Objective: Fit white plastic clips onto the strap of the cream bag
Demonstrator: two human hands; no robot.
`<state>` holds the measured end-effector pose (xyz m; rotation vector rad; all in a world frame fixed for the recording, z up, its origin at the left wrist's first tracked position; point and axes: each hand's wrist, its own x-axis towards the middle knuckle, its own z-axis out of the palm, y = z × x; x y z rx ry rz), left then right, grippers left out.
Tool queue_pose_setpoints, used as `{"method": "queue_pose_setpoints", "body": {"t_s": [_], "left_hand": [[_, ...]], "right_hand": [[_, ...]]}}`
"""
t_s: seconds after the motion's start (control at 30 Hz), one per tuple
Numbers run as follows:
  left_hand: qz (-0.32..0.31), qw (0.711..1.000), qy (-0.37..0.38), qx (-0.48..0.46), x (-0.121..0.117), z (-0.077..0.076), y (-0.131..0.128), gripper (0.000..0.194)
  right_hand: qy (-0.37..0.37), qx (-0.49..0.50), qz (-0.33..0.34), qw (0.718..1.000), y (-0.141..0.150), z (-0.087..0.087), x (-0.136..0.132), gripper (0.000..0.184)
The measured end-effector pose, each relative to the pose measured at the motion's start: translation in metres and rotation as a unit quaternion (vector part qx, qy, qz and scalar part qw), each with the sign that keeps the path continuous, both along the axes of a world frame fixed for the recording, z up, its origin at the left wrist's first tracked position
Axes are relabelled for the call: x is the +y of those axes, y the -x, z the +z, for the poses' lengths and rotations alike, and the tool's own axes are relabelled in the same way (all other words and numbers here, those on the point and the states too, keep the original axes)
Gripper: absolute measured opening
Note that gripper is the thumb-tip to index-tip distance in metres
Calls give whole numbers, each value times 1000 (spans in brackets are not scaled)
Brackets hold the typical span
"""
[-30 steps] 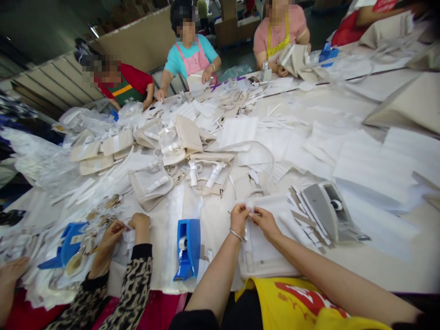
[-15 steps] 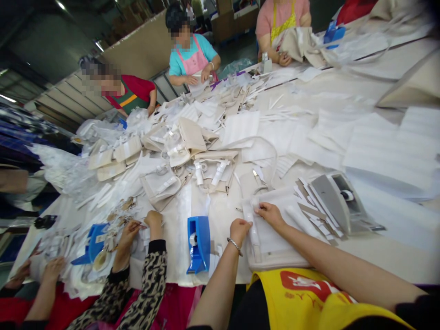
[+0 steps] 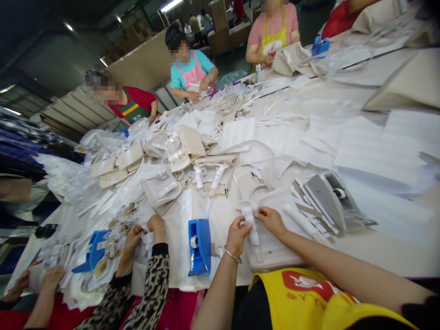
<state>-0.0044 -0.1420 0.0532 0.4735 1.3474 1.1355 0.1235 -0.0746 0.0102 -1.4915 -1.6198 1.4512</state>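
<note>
White wrap [image 3: 246, 211] spread wider than before, left hand [image 3: 238, 236] touching

Lighting was diffuse on the table [image 3: 395, 256] around the left hand [image 3: 238, 233] and right hand [image 3: 271, 221], dim far beyond them despite a glaring ceiling lamp [image 3: 172, 5], with overall softness, wide-angle stretching and blurred plaid cloth [image 3: 25, 143] far left of them.

Bare left hand [image 3: 238, 236]: lower centre of the frame, fingers curled, thumb reaching rightward.
Left wrist [image 3: 233, 253]: ringed by a twisted, silver-coloured bracelet [image 3: 233, 255].
Left forearm [image 3: 220, 291]: bare, rising steeply from the bottom edge.
Bare right hand [image 3: 273, 221]: just right of lower centre, fingers bent, fingertips pointing left.
Right forearm [image 3: 337, 265]: bare, slanting up-left from the lower right.
Hands: near each other, apart.
</note>
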Motion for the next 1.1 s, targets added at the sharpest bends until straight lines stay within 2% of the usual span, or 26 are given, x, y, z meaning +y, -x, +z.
{"method": "queue_pose_setpoints", "body": {"t_s": [0.13,0.37,0.47,0.57,0.7,0.83,0.97,1.1], "left_hand": [[-1,1000,-7,9,2,-2,-13,33],[-14,1000,20,9,9,-19,-28,28],[-5,999,43,11,9,-22,-31,34],[-23,998,56,12,9,-22,-32,42],[-60,996,57,18,11,-19,-34,40],[-54,996,75,16,12,-18,-36,42],[-56,995,76,39,13,-25,-38,43],[-61,993,43,88,14,-37,-40,41]], "right_hand": [[-12,-2,3,1000,-5,3,-13,20],[-12,-48,54,997,-19,-7,-9,19],[3,-61,63,996,-22,-12,-8,20],[23,-56,66,996,-22,-13,-8,21],[43,-69,77,994,-20,-7,-7,19],[83,-103,90,987,-21,-1,-5,17],[94,-128,94,983,-22,5,-4,16],[92,-155,115,977,-26,16,2,15]]}}
